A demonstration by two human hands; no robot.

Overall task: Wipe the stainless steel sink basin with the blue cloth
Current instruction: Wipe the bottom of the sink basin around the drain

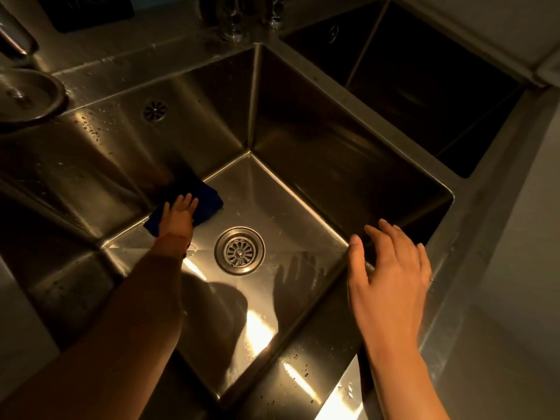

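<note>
The stainless steel sink basin fills the middle of the view, deep and square, with a round drain in its floor. A dark blue cloth lies on the basin floor against the left wall. My left hand reaches down into the basin and presses flat on the cloth with straight fingers. My right hand hovers over the basin's right side with its fingers spread and relaxed, holding nothing. Its shadow falls on the wet floor.
A second, darker basin lies at the upper right. A round metal lid or pot sits on the counter at the upper left. Tap bases stand behind the sink. An overflow vent is set in the left wall.
</note>
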